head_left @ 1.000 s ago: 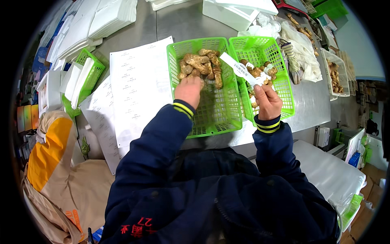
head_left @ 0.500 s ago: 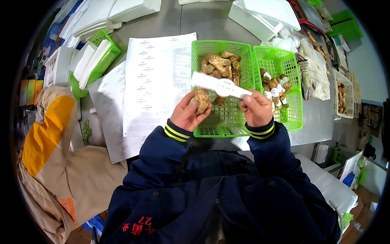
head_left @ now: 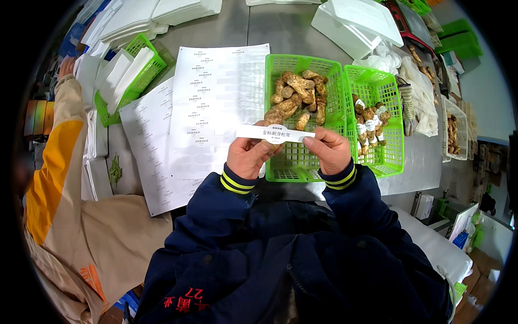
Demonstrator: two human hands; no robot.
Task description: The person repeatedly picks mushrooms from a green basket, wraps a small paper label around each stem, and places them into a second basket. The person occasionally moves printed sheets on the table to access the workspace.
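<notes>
My left hand is closed around the lower end of a brown mushroom, whose upper part shows above a white paper label. The label lies across the mushroom's lower part, wider in its middle and printed there. Its left end rests at my left fingers, while my right hand pinches the right end between thumb and fingers. Under and beyond my hands stands a green plastic basket with several loose mushrooms. Some left fingers are hidden behind the label.
Right of it, a second green basket holds mushrooms wrapped with white labels. Printed label sheets lie to the left. White foam boxes stand at the back. A co-worker's tan and orange sleeve is at the far left.
My right hand has lowered the label's left end onto the mushroom, so the label now lies nearly level. The mushroom has turned, its upper part now pointing away to the right.
</notes>
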